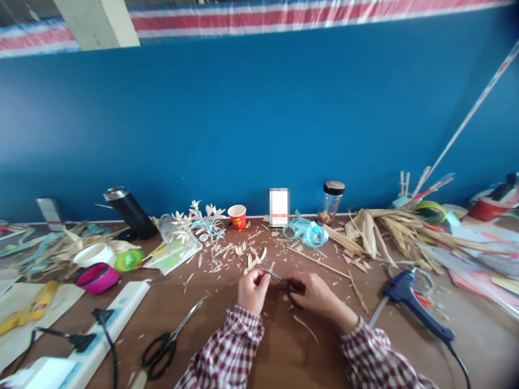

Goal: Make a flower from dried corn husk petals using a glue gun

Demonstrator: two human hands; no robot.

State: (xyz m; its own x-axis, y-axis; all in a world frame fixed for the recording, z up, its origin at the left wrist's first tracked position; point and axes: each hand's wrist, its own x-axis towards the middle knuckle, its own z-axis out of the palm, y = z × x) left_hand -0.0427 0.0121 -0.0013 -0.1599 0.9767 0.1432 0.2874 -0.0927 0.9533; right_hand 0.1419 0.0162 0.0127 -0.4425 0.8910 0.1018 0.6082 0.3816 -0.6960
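At far left, the power strip [132, 300] lies slantwise on the table [300, 356], probably so its cords run off to your side. Next to it, the large scissors [173, 336] rest unused, handles toward you, likely left there for easy reach. Behind them the pale flowers [197, 220] stand near the wall, perhaps to keep them away from your cutting.

Your left hand [252, 292] is closed, thumb and forefinger pinching the pale husk piece [254, 260] near the middle of the table; its tips stick out past your fingers, seemingly to leave an edge for the blades. Your right hand [314, 296] curls around the handles of the small scissors [286, 282], whose blades point left and reach the pinched piece; how far the blades are parted, you cannot tell from here.

Farther right, the dried husks [371, 232] lie heaped toward the wall, and the glue gun [417, 308] lies on its side beyond your right forearm, apparently within reach.
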